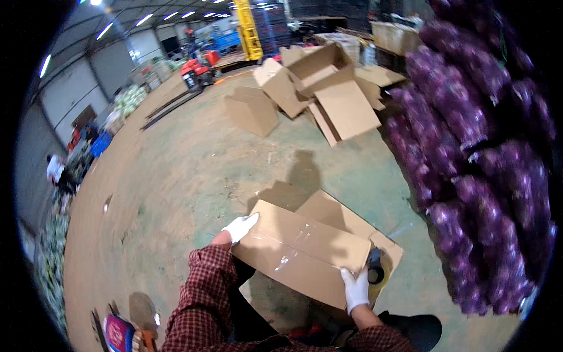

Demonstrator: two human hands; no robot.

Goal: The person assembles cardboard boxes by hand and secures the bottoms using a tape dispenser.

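Note:
A closed cardboard box [299,234] with clear tape along its seam is in front of me, tilted. My left hand [239,229], in a white glove, grips its left end. At the right end my right hand [355,288], also gloved in white, has its fingers on the box's corner. Right beside those fingers is a tape dispenser [376,265] with a dark body and a yellowish roll; whether the right hand also touches it I cannot tell. Behind the box lies a flattened piece of cardboard [337,212], partly covered.
Tall stacks of purple net sacks [469,176], apparently onions, stand close on my right. Empty open cartons [328,88] are heaped ahead. A red pallet truck [196,75] stands farther back. At far left are a person [56,169] and green produce [53,258].

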